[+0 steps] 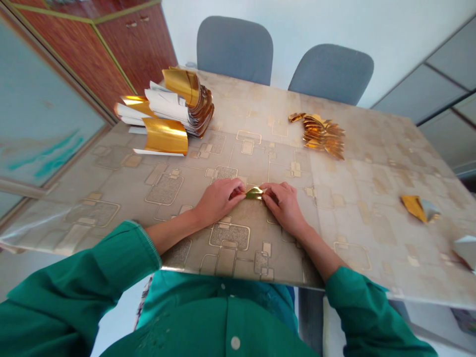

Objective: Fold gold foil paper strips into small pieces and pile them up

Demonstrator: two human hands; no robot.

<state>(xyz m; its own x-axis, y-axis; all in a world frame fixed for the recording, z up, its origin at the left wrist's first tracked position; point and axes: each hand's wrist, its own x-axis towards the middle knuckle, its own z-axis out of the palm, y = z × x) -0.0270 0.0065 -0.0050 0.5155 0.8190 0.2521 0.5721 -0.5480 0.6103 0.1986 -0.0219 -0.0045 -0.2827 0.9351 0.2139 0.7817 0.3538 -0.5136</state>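
A small folded piece of gold foil paper (254,193) is stretched between my two hands, just above or on the table near its front edge. My left hand (223,196) pinches its left end with thumb and fingers. At the right end, my right hand (283,202) grips it the same way. The paper's middle shows shiny gold with a raised crease; its two ends are hidden under my fingertips.
Stacked gold and white foil sheets (163,114) lie at the back left of the patterned table (230,263). A heap of folded gold pieces (323,135) sits at the back right. A gold-and-silver scrap (418,207) lies far right. Two grey chairs (235,48) stand behind.
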